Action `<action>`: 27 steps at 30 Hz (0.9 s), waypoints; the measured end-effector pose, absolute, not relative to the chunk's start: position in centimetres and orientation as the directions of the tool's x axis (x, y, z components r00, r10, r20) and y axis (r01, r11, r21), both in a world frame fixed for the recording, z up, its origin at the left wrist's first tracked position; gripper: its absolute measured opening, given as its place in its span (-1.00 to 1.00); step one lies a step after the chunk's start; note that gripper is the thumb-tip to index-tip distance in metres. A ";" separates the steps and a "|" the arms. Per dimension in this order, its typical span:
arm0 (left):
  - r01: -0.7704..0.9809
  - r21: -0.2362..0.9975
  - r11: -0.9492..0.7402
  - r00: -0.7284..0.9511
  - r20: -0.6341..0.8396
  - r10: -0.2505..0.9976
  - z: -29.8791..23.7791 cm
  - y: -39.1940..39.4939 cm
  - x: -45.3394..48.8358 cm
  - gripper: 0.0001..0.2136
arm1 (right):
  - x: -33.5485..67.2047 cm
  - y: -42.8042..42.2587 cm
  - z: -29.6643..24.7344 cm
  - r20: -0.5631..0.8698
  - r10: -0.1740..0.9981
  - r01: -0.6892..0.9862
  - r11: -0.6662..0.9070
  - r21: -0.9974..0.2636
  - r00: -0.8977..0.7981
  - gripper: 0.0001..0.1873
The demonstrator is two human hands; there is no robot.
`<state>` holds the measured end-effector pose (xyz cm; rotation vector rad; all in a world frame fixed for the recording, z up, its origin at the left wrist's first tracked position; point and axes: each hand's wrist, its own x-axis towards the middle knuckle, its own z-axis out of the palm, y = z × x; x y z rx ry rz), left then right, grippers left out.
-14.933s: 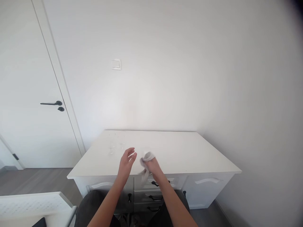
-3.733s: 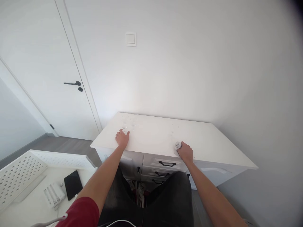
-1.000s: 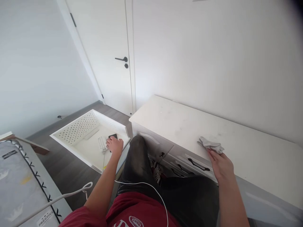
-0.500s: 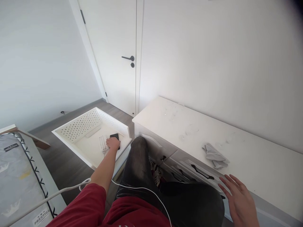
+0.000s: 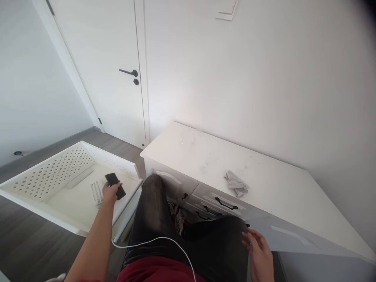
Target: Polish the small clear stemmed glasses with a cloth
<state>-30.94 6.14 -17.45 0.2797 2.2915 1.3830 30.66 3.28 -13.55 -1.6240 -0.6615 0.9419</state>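
Observation:
My left hand reaches down to the left and grips a black phone, lifting it above the white perforated tray. A small white ribbed object lies in the tray beside that hand. My right hand hovers low at the right over my dark trouser leg, fingers spread, holding nothing. A crumpled grey cloth lies by itself on the white dresser top, near its front edge.
The dresser has black drawer handles facing my knees. A white cable runs across my lap. A white door with a black lever handle stands behind the tray. Grey wooden floor shows at the left.
My left hand has closed on the phone and raised it off the tray. My right hand has drawn back from the dresser toward my lap. The view has swung a little to the right.

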 end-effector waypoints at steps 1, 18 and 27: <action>-0.128 0.909 0.396 -0.865 -0.298 0.404 -16.7 5.7 -30.9 -0.67 | 30.6 2.5 -14.3 -0.256 0.815 -0.052 -0.270 -0.962 0.520 -0.48; -0.775 0.631 0.039 -0.081 -0.161 0.984 5.9 0.2 -14.1 -0.38 | 9.2 1.0 1.8 -0.068 0.916 0.061 -0.047 -0.997 -0.396 -0.66; -0.762 0.614 0.208 0.146 -0.149 0.978 8.2 -2.2 -11.8 -0.24 | 5.0 -0.8 4.8 -0.158 0.726 -0.154 -0.344 -0.926 -0.670 -0.49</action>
